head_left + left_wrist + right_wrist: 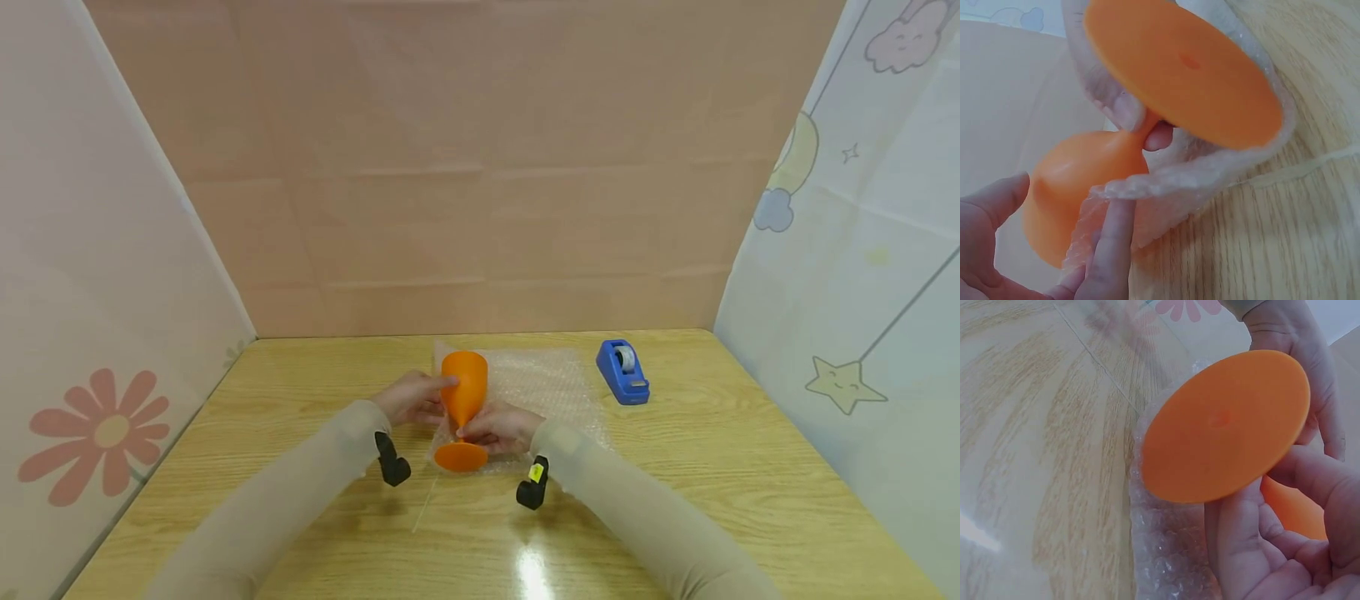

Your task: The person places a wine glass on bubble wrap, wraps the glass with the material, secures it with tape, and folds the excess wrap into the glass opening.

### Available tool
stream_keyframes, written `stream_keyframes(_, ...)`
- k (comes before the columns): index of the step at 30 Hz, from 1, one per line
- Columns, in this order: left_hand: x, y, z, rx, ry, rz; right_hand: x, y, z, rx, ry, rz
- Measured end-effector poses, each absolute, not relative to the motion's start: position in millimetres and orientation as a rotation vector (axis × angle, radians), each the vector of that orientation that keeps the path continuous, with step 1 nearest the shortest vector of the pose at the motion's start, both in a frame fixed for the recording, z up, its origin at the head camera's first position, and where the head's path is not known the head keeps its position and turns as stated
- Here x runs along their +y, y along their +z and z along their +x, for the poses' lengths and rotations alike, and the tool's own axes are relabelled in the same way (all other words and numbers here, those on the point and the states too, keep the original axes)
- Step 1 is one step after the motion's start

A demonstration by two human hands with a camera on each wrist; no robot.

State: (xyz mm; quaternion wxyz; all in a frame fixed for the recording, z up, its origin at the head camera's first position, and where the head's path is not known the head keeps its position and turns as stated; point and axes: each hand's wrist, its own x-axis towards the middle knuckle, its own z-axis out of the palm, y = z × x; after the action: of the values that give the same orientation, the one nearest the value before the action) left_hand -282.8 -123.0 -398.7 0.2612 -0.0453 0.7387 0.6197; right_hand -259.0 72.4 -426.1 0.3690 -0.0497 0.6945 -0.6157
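An orange plastic goblet is held tilted over a sheet of bubble wrap, its round base toward me. My right hand pinches the stem between thumb and fingers, just above the base. At the bowl's left side is my left hand. In the left wrist view, its thumb is at the bowl, and its fairly straight fingers press against a raised edge of the wrap, which curves up beside the goblet. Whether the thumb touches the bowl is hard to tell.
A blue tape dispenser with a roll of clear tape stands to the right of the wrap on the wooden table. A thin pale strip lies in front of the wrap. Covered walls enclose the table at the back and sides.
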Motion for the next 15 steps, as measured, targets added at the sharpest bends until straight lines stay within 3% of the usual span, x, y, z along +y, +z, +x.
stream_keyframes(15,-116.4,-399.6,-284.6,2.086,1.601,-0.111,73.0,-425.0,-259.7,1.813,-1.562,-0.141)
